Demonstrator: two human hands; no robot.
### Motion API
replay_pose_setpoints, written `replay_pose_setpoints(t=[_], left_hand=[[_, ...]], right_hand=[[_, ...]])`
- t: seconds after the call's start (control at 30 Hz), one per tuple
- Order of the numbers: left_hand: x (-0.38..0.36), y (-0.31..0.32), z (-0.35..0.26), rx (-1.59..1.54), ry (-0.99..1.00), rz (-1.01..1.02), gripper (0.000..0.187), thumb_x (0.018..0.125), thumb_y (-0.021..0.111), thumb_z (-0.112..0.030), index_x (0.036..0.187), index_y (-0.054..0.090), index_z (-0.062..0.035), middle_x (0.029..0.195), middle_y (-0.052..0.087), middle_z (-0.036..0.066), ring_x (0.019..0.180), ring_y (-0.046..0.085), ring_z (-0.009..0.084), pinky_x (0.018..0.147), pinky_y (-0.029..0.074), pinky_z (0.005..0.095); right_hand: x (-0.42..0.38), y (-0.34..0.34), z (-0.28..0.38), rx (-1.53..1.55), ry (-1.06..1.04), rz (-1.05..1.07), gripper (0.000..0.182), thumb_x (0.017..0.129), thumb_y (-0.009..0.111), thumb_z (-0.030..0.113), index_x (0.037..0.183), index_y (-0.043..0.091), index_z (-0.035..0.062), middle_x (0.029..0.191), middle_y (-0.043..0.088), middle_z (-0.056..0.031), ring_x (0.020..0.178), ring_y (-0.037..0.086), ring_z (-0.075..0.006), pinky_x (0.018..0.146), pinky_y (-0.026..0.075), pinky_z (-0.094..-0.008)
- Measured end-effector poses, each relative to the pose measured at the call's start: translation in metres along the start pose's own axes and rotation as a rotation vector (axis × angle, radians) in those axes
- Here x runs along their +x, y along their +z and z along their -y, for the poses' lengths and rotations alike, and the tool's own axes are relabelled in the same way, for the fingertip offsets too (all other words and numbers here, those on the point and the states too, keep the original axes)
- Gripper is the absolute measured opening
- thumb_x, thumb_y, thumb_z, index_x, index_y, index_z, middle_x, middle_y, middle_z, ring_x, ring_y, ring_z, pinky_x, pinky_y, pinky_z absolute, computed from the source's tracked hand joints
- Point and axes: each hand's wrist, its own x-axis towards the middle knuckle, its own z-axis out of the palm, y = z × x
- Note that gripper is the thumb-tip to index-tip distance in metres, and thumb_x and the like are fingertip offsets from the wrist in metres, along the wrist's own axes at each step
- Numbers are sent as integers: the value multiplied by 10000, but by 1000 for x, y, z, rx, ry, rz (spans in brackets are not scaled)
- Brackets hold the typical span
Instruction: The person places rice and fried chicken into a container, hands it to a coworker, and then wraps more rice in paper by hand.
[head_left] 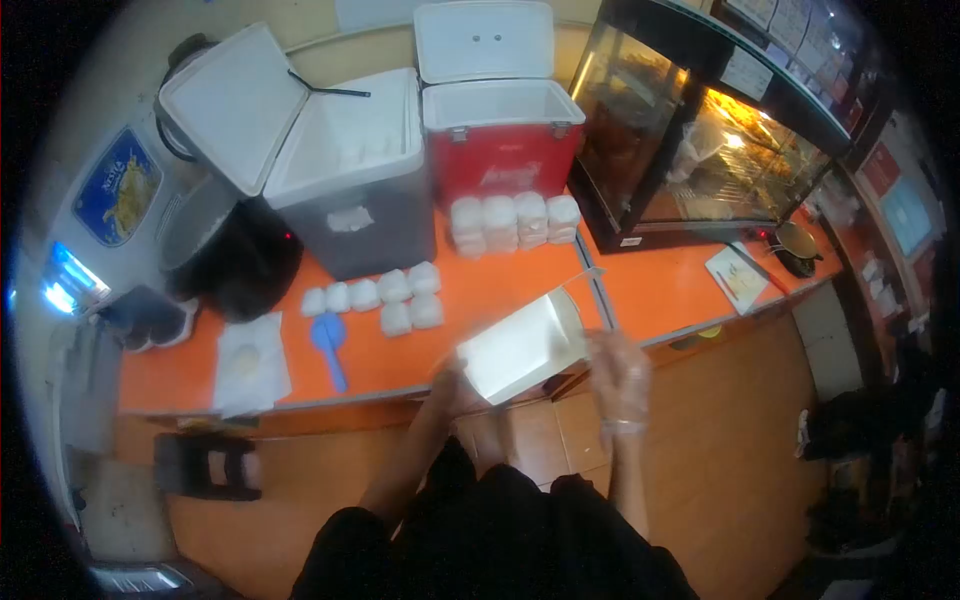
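Setting: orange counter (650,290) in a food stall, seen from above through a fisheye lens; brown tiled floor below it
Box: white paper box (522,348) held over the counter's front edge, between the two hands, clear of the surface
Box axis: long axis runs from lower left to upper right; the open end with its raised flap points up and right, toward the glass case (690,140)
Left hand: left hand (455,388) grips the box's lower left corner from beneath; fingers mostly hidden behind the box
Right hand: right hand (622,378) is blurred and seems to wear a clear glove; it sits at the box's right end, but whether it clasps the box or only touches it I cannot tell
Hidden: dark clothing fills the bottom of the view and covers the forearms near the body; picture corners are black from the lens
Hard to make out: food inside the lit glass case is only an orange-brown blur; contents of the grey cooler (350,170) and red cooler (503,130), both with lids up, do not show
Writing: blue label (117,187) on the container at far left has yellow lettering too small to read; white print on the red cooler's front is unreadable; the card (738,277) on the counter at right is illegible
Counter items: white wrapped packets (385,297) in a row, more stacked packets (515,222) before the red cooler, a blue scoop (329,345), a white sheet (250,362)
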Motion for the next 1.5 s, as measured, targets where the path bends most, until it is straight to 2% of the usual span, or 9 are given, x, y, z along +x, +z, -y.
replay_pose_setpoints(t=[0.33, 0.4, 0.53, 0.73, 1.07, 1.2, 1.27, 1.37, 1.5], left_hand=[[46, -127, -20, -17, 4, -52, 851, 767, 676, -421, 1459, 303, -96, 1461, 370, 158, 1288, 439, 306, 1070, 394, 463], [26, -130, -61, -113, 79, -85, 850, 766, 669, -422, 1460, 304, -93, 1456, 382, 162, 1287, 441, 315, 1080, 376, 478], [-39, -165, -137, -130, 353, -277, 832, 769, 623, -491, 1435, 324, -91, 1402, 424, 158, 1228, 476, 324, 993, 408, 502], [-152, -228, -186, 43, 678, -566, 829, 779, 539, -626, 1386, 363, -91, 1297, 497, 146, 1111, 544, 334, 809, 490, 533], [-184, -201, -182, -115, 609, -626, 760, 818, 482, -601, 1376, 390, -94, 1270, 520, 148, 1022, 606, 365, 664, 564, 527], [-174, -256, -162, 678, 505, -751, 744, 826, 526, -550, 1387, 376, -85, 1310, 500, 154, 1096, 585, 356, 766, 562, 544], [-151, -239, -163, -257, 468, -492, 774, 827, 576, -520, 1411, 343, -69, 1358, 470, 160, 1182, 539, 352, 916, 509, 550], [-95, -193, -157, -82, 301, -403, 789, 823, 608, -497, 1421, 338, -61, 1384, 455, 156, 1238, 494, 339, 1001, 451, 538], [-30, -214, -96, -211, 17, -176, 572, 848, 629, -364, 1308, 478, -60, 1277, 540, 115, 1183, 507, 285, 971, 447, 466]], right_hand=[[18, 78, -3, -211, 81, 40, 228, 785, 642, 54, 1011, 662, 31, 946, 657, -118, 857, 630, -244, 755, 496, -348], [11, 67, -50, 265, 509, -397, 433, 786, 750, 197, 1158, 612, 24, 1028, 659, -133, 934, 622, -316, 834, 492, -402], [11, 90, -123, -473, 714, 54, 1027, 692, 840, 270, 1486, 236, 29, 1499, 337, -167, 1335, 406, -310, 1075, 397, -403], [47, 248, -72, -200, 102, 606, 822, 757, 757, 301, 1453, 352, 141, 1434, 411, -193, 1273, 466, -351, 1042, 413, -435], [50, 398, -111, -306, 585, 652, 631, 753, 723, 383, 1318, 485, 235, 1123, 587, -211, 1073, 603, -316, 916, 472, -478], [49, 379, -101, -469, 193, 712, 555, 776, 722, 320, 1268, 512, 173, 1022, 631, -163, 988, 634, -250, 838, 492, -430], [58, 342, -99, -370, 241, 902, 539, 772, 731, 226, 1253, 510, 123, 964, 629, -121, 930, 640, -211, 787, 504, -373], [92, 231, -24, 444, 889, 890, 665, 663, 784, 167, 1266, 504, 133, 1081, 642, -120, 1016, 620, -305, 936, 464, -447], [104, 141, 27, 415, 546, 813, 646, 704, 765, 220, 1289, 497, 163, 1211, 570, -176, 1098, 578, -327, 938, 472, -443]])
